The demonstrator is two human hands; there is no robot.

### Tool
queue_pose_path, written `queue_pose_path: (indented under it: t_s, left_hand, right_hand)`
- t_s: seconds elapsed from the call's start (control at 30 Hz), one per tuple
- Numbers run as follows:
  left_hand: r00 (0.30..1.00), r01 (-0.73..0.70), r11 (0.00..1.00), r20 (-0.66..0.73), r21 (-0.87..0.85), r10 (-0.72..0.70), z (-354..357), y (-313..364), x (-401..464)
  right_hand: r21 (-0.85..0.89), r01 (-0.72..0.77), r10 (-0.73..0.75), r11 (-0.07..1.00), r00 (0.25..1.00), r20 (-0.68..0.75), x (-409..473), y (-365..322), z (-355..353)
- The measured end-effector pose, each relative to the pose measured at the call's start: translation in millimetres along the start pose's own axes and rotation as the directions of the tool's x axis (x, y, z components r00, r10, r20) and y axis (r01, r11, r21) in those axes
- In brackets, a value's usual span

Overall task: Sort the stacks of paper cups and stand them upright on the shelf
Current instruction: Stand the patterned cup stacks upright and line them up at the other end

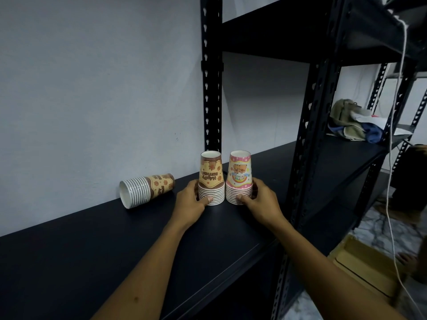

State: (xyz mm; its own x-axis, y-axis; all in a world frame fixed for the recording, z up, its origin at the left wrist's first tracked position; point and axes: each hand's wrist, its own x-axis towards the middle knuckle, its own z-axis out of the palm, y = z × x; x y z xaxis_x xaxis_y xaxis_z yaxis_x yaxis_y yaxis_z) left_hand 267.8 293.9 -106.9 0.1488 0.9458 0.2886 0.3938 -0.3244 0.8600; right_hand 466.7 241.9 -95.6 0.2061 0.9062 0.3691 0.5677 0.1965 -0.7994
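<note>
Two stacks of paper cups stand rims-down, side by side, on the black shelf (pixel 97 245). My left hand (pixel 190 202) grips the lower rims of the brown-and-yellow stack (pixel 211 179). My right hand (pixel 260 202) grips the lower rims of the pink stack (pixel 239 176). The two stacks nearly touch. A third stack, brown and yellow (pixel 145 189), lies on its side to the left near the wall, its open mouths facing left.
A black slotted upright (pixel 211 77) rises right behind the standing stacks. Another upright (pixel 307 146) stands at the shelf's right front. Folded cloth (pixel 353 121) lies on the neighbouring shelf. A cardboard box (pixel 367 266) sits on the floor; a white cord (pixel 390 158) hangs at right.
</note>
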Motion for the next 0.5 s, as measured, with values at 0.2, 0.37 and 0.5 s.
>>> queue_pose_path:
  t_s: [0.2, 0.37, 0.5]
  left_hand:
    - [1.000, 0.010, 0.998, 0.012, -0.055, -0.010, -0.5, 0.9, -0.2]
    - [1.000, -0.019, 0.999, 0.016, -0.045, 0.019, -1.0, -1.4, -0.4]
    - [1.000, -0.018, 0.999, 0.016, -0.040, 0.018, -0.9, -0.8, 0.4]
  right_hand:
    - [-0.003, -0.005, 0.005, 1.000, 1.000, 0.006, 0.9, 1.9, 0.4]
    - [0.004, -0.016, 0.016, 1.000, 1.000, 0.014, 1.6, 3.0, 0.6]
    - [0.003, -0.016, 0.016, 1.000, 1.000, 0.009, 1.7, 3.9, 0.1]
